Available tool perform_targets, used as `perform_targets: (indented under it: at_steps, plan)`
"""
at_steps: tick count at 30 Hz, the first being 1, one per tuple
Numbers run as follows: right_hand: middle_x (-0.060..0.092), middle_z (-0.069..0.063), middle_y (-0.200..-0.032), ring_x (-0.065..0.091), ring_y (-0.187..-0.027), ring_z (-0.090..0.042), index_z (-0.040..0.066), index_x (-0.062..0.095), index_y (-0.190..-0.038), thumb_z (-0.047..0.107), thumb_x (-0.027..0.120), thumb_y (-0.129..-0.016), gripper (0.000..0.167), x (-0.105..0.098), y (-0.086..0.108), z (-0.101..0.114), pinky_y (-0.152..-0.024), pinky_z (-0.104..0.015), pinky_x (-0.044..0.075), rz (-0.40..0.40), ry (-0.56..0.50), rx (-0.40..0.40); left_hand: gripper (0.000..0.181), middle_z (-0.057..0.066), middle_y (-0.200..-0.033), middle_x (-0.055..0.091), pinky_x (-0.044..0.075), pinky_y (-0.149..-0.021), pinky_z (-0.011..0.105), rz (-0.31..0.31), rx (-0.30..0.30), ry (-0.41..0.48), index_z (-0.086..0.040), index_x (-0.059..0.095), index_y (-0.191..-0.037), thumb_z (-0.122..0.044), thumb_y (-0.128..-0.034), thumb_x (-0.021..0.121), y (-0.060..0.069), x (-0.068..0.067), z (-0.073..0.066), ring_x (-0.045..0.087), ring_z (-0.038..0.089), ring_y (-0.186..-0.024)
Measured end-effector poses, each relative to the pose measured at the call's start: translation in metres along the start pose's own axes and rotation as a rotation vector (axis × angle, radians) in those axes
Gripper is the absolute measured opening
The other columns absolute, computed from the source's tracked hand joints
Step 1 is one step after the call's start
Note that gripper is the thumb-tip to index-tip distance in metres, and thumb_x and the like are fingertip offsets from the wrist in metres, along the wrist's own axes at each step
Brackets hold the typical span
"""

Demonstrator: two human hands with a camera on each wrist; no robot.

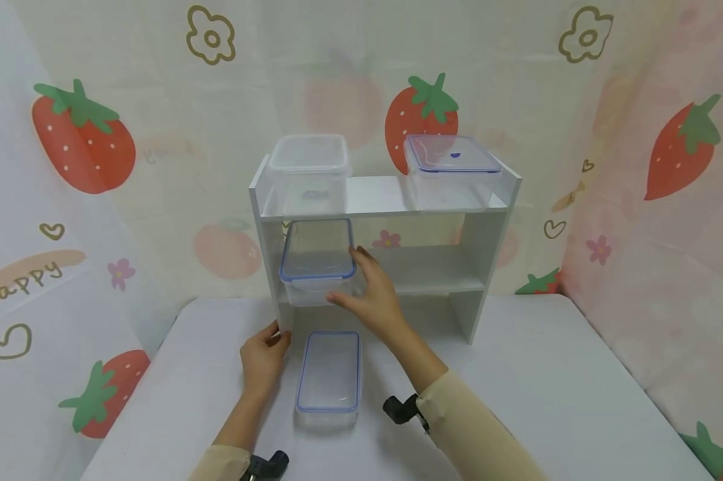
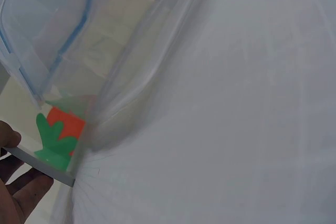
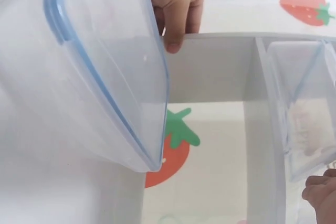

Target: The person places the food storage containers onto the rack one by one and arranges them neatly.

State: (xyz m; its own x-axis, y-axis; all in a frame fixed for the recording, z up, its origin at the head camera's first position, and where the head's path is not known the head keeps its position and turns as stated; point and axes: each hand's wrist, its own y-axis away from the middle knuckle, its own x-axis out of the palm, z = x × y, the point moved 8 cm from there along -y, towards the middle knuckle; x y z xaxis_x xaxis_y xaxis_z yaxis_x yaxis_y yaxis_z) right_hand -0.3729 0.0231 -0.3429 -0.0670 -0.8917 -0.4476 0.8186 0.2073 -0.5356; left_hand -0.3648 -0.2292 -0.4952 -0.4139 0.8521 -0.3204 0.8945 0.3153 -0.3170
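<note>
A white shelf unit stands on the table. My left hand pinches the lower front edge of its left side panel, thumb on one face and fingers on the other, as the left wrist view shows at the panel edge. On the middle shelf, at the left, sits a clear container with a blue-rimmed lid. My right hand touches that container at its right front, fingers spread apart from the thumb. In the right wrist view, this hand is beside the container.
Another blue-rimmed container lies on the table in front of the shelf, between my forearms. On the top shelf are a clear container at the left and a blue-lidded one at the right. Behind hangs a strawberry-print cloth.
</note>
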Motion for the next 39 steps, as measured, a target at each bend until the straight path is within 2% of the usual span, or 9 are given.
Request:
perform_targets:
  at_steps: [4, 9, 12, 16, 22, 29, 33, 39]
  plan:
    - [0.039, -0.013, -0.162, 0.035, -0.151, -0.030, 0.009, 0.044, -0.154, 0.032, 0.089, -0.080, 0.090, -0.006, 0.011, 0.002, -0.123, -0.054, 0.031, -0.028, -0.022, -0.016, 0.039, 0.020, -0.128, 0.069, 0.063, -0.084, 0.042, 0.001, -0.004, -0.004, -0.002, 0.068, -0.130, -0.015, -0.0941, 0.073, 0.000, 0.000, 0.002, 0.073, 0.035, -0.107]
    - [0.040, -0.012, -0.162, 0.035, -0.151, -0.033, 0.012, 0.043, -0.155, 0.033, 0.087, -0.082, 0.088, -0.012, 0.029, 0.002, -0.122, -0.059, 0.029, -0.048, -0.013, -0.019, 0.039, 0.019, -0.129, 0.069, 0.063, -0.085, 0.041, 0.003, -0.007, 0.005, -0.002, 0.068, -0.130, -0.016, -0.0941, 0.072, 0.000, -0.001, 0.003, 0.073, 0.035, -0.108]
    - [0.039, -0.009, -0.163, 0.035, -0.151, -0.032, 0.015, 0.043, -0.156, 0.034, 0.087, -0.082, 0.087, -0.014, 0.039, 0.002, -0.122, -0.058, 0.030, -0.054, 0.006, -0.020, 0.039, 0.019, -0.128, 0.069, 0.063, -0.083, 0.040, -0.001, -0.007, 0.011, -0.002, 0.068, -0.130, -0.016, -0.0938, 0.073, 0.000, -0.001, 0.003, 0.074, 0.034, -0.107]
    - [0.040, -0.005, -0.163, 0.036, -0.151, -0.029, 0.013, 0.044, -0.155, 0.034, 0.086, -0.084, 0.085, -0.016, 0.053, 0.004, -0.122, -0.055, 0.031, -0.057, 0.011, -0.023, 0.038, 0.020, -0.126, 0.070, 0.064, -0.081, 0.039, -0.014, 0.001, 0.006, -0.001, 0.069, -0.128, -0.015, -0.0933, 0.073, -0.001, -0.001, 0.003, 0.074, 0.035, -0.105]
    - [0.040, -0.002, -0.163, 0.037, -0.151, -0.026, 0.013, 0.045, -0.155, 0.037, 0.084, -0.085, 0.083, -0.016, 0.074, 0.007, -0.121, -0.056, 0.033, -0.038, 0.001, -0.020, 0.038, 0.020, -0.125, 0.071, 0.064, -0.081, 0.040, -0.023, 0.006, 0.006, -0.002, 0.070, -0.128, -0.014, -0.0924, 0.074, -0.002, 0.000, 0.004, 0.075, 0.034, -0.104]
    - [0.039, -0.002, -0.163, 0.037, -0.150, -0.029, 0.015, 0.044, -0.155, 0.038, 0.084, -0.085, 0.084, -0.006, 0.097, 0.011, -0.119, -0.061, 0.034, 0.012, -0.027, -0.022, 0.038, 0.019, -0.125, 0.071, 0.064, -0.082, 0.040, -0.012, -0.004, 0.006, -0.002, 0.069, -0.129, -0.016, -0.0934, 0.073, -0.002, 0.001, 0.005, 0.075, 0.033, -0.104]
    - [0.037, 0.003, -0.164, 0.035, -0.151, -0.029, 0.016, 0.045, -0.155, 0.039, 0.084, -0.084, 0.084, -0.001, 0.109, 0.009, -0.120, -0.062, 0.033, 0.031, -0.038, -0.007, 0.039, 0.020, -0.126, 0.070, 0.063, -0.083, 0.039, -0.009, 0.001, 0.010, -0.001, 0.068, -0.129, -0.015, -0.0934, 0.073, -0.002, 0.001, 0.004, 0.074, 0.035, -0.105]
    - [0.037, 0.003, -0.165, 0.034, -0.152, -0.028, 0.017, 0.046, -0.154, 0.040, 0.085, -0.083, 0.084, 0.007, 0.121, 0.005, -0.120, -0.059, 0.034, 0.058, -0.046, 0.021, 0.039, 0.020, -0.125, 0.070, 0.063, -0.083, 0.041, -0.012, 0.014, 0.004, -0.001, 0.069, -0.129, -0.015, -0.0931, 0.074, -0.002, 0.000, 0.002, 0.074, 0.035, -0.104]
